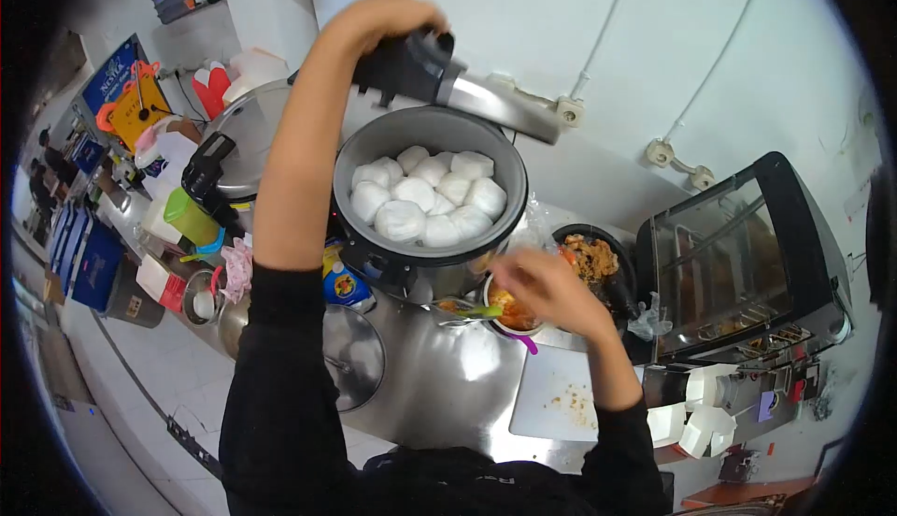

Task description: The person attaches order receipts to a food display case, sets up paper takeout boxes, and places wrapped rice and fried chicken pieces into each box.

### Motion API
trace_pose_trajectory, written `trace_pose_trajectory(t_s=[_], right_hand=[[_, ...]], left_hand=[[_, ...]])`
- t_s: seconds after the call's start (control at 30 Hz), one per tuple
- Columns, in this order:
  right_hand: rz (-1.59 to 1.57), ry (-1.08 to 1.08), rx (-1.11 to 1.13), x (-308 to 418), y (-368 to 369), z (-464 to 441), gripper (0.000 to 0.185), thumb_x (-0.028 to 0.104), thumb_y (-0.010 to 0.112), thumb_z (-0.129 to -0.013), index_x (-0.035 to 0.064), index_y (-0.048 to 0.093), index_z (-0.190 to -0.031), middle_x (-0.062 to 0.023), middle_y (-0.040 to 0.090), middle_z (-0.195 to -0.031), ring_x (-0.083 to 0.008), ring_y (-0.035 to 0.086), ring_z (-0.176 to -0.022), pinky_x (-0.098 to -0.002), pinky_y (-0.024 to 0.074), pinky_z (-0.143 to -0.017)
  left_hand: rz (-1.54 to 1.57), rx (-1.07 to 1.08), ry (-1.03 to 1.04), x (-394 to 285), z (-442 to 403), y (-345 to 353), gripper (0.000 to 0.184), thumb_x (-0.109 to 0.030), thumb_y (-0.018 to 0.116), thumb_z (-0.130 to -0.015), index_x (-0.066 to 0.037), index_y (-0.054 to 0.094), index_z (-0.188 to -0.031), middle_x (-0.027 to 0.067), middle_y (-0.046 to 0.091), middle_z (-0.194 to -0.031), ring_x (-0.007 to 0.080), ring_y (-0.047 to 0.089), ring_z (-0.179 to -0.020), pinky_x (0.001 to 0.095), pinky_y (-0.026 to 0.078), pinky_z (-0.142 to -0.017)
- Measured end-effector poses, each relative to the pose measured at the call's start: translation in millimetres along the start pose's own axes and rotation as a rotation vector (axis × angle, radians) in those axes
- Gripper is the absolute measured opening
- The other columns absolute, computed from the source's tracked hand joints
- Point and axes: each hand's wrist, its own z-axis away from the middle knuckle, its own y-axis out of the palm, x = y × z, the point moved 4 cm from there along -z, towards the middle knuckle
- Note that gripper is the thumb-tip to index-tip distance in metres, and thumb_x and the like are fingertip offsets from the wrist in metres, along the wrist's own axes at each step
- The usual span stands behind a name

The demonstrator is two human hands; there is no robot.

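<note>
My left hand (402, 16) is closed on the dark handle part of the raised cooker lid (505, 107), which stands tilted above the back of the pot. Below it, the open cooker pot (353, 200) holds several round white bundles (413, 194) that look wrapped in thin plastic. My right hand (551, 290), smeared by motion, hovers over a bowl of orange-red sauce (516, 318) just right of the cooker; its fingers cannot be read clearly. A green-handled utensil (481, 311) lies at the bowl's left side.
A black pan of browned food (590, 259) stands right of the bowl, before a glass-fronted oven (729, 254). Nearer are a white cutting board (556, 394) with crumbs and a round metal lid (353, 357). Another cooker (252, 137) stands left. Wall sockets (570, 111) are behind.
</note>
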Motion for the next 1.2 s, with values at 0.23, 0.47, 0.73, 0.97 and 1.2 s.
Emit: trace_pose_trajectory(t_s=[0.23,0.47,0.73,0.97,1.2], right_hand=[[0.338,-0.008,0.539,-121.5,134.2,-182.2,0.075,0.059,0.062,-0.076,-0.0033,0.054,-0.116,-0.0271,0.054,-0.114,-0.0376,0.057,-0.103,-0.0428,0.0479,-0.086],[0.275,0.324,0.596,-136.9,138.0,-186.2,0.095,0.059,0.075,-0.059,-0.0103,0.048,-0.118,-0.0282,0.055,-0.114,-0.0368,0.055,-0.108,-0.0362,0.0431,-0.092],[-0.024,0.285,0.06,-106.0,89.1,-128.6,0.066,0.036,0.08,-0.06,-0.0053,0.06,-0.108,-0.0203,0.062,-0.109,-0.0291,0.06,-0.1,-0.0313,0.0462,-0.085],[-1.084,0.305,-0.053,-32.5,-24.5,136.7,0.051,0.006,0.078,-0.069,-0.0021,0.055,-0.114,-0.0057,0.062,-0.104,-0.0134,0.058,-0.097,-0.0277,0.0464,-0.086],[-0.623,0.535,-0.526,-46.2,-147.5,459.8,0.062,0.001,0.08,-0.063,-0.0052,0.052,-0.118,-0.0069,0.059,-0.111,-0.0131,0.055,-0.103,-0.0281,0.0451,-0.09]], left_hand=[[0.114,0.192,-0.202,-22.5,-37.3,-12.4,0.013,-0.015,0.066,-0.064,-0.004,0.066,-0.068,0.0118,0.062,-0.064,0.023,0.056,-0.05,0.0371,0.043,-0.049],[0.127,0.217,-0.213,-13.6,-39.4,-11.5,0.029,-0.015,0.067,-0.064,-0.002,0.064,-0.089,0.0143,0.064,-0.072,0.0241,0.058,-0.056,0.0373,0.046,-0.053],[0.191,0.111,-0.089,9.9,5.6,-5.7,0.083,-0.019,0.068,-0.063,-0.003,0.038,-0.138,0.016,0.063,-0.099,0.0204,0.059,-0.084,0.0296,0.046,-0.078],[0.29,-0.079,0.235,57.6,175.7,67.9,0.062,-0.008,0.06,-0.085,-0.008,0.034,-0.141,0.0098,0.038,-0.141,0.0218,0.048,-0.117,0.0328,0.04,-0.096],[-0.318,-0.513,0.113,132.1,212.7,116.4,0.061,-0.039,0.062,-0.088,-0.003,0.043,-0.134,0.0163,0.047,-0.133,0.0276,0.049,-0.116,0.0399,0.037,-0.099]])
